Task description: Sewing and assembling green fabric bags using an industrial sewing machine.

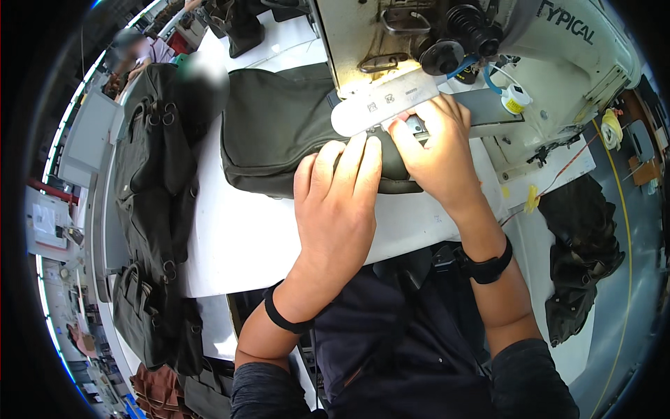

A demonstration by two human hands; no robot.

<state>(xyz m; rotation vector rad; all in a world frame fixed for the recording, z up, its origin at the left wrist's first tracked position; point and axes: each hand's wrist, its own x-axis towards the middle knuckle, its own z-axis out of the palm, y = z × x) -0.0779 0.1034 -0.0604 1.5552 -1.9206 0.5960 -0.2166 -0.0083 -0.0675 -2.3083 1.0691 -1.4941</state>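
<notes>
Hands pressing a dark green bag under a sewing machine.

Bags [150, 202] of dark cloth lie stacked along the left edge of the white table [237, 237]. Next comes the dark green bag [279, 129], lying flat with its long axis running left to right, its right end pointing under the sewing machine [488, 49]. The left hand [338, 192] lies open and flat, fingers together, palm pressing the bag's near edge. Just right of it, the right hand [436, 150] rests on the bag with fingers bent, fingertips touching a flat metal ruler [384, 101] that slants up toward the right. A black cloth heap [583, 258] hangs off the table's right side.
</notes>
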